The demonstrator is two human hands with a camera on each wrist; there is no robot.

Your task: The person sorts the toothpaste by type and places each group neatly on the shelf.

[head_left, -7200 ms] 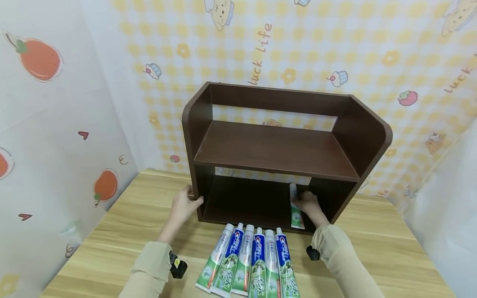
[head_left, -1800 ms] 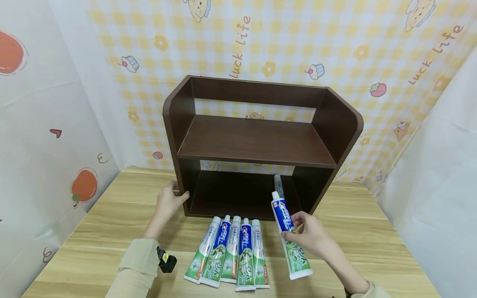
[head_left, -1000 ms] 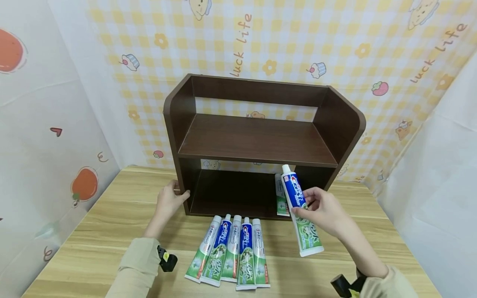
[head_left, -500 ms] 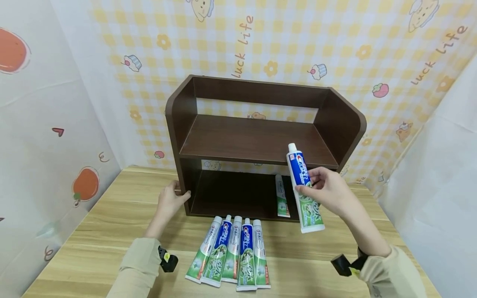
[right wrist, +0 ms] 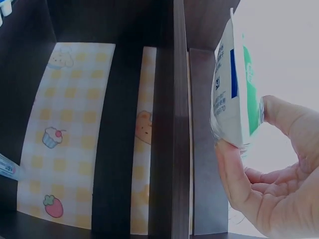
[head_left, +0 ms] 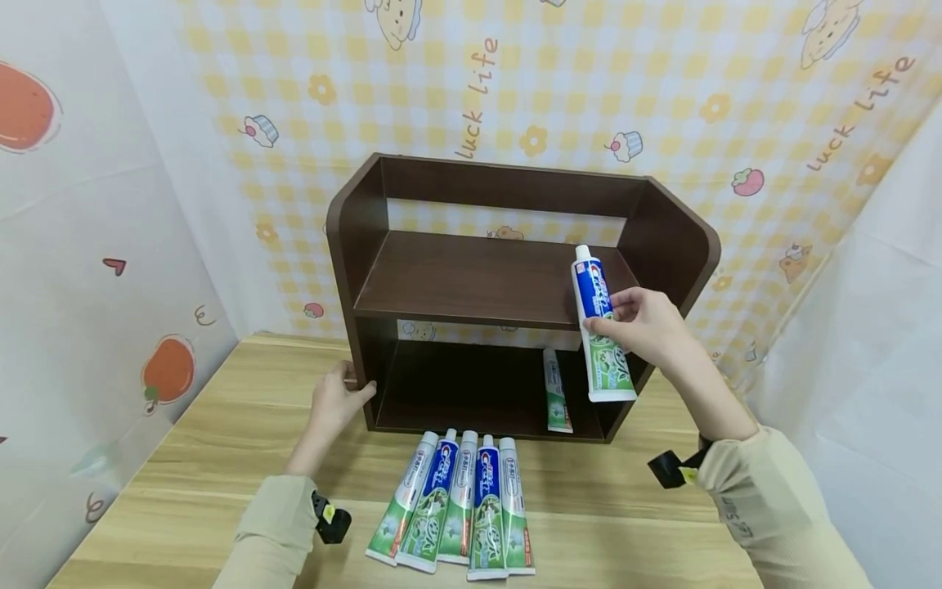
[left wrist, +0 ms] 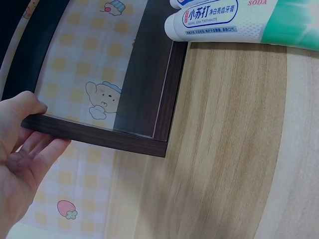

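Left hand (head_left: 336,402) grips the dark shelf (head_left: 471,278) low down; right hand (head_left: 649,329), higher, pinches 1 toothpaste tube (head_left: 605,353).

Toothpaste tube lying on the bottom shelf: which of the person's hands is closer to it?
The right hand. It is above and right of the bottom-shelf tube, holding a Crest tube. The left hand is farther off, gripping the shelf unit at its left side.
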